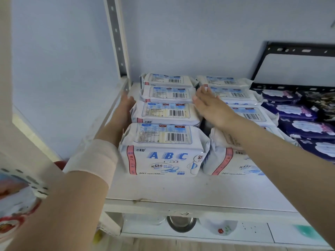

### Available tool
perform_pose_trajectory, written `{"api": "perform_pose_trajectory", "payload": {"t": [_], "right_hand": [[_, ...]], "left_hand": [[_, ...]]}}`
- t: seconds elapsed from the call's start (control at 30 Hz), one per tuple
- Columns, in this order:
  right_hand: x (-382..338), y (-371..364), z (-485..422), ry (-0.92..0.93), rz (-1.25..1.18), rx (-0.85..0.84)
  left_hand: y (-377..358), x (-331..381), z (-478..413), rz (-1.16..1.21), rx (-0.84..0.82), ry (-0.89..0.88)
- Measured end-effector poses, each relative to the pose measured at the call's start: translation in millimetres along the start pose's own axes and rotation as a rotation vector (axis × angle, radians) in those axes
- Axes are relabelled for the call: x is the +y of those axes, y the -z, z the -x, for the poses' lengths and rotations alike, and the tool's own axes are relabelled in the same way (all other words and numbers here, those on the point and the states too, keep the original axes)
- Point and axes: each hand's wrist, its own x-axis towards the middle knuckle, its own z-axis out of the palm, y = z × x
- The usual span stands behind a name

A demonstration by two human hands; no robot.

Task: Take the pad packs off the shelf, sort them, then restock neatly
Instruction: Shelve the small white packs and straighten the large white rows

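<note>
On the shelf [181, 189], we are pressing our left hand [126, 104] flat against the left row of packs [165, 113]; our right hand [206, 103] is lying straight-fingered across the right row [253, 115].

A pale pinkish bandage [94, 160] wraps the forearm [59, 205] behind the left hand [126, 104].

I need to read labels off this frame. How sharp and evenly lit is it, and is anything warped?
Head view: the front white ABC-printed pad pack is sharp, print legible; rear packs soften; the left hand is blurred; the white slotted shelf post leans from the wide lens; light is soft and bluish, no harsh glare.
</note>
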Motion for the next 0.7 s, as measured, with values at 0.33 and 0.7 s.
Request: {"api": "perform_pose_trajectory", "payload": {"t": [0.33,0.7], "right_hand": [[33.5,-1.0,55.7,-0.09,0.209,0.004],[32.1,-4.2,57.7,-0.093,0.237,0.002]], "left_hand": [[-1.0,-29.6,45.4,0.417,-0.187,0.038],[-12.1,-26.4,47.8,0.367,-0.217,0.033]]}}
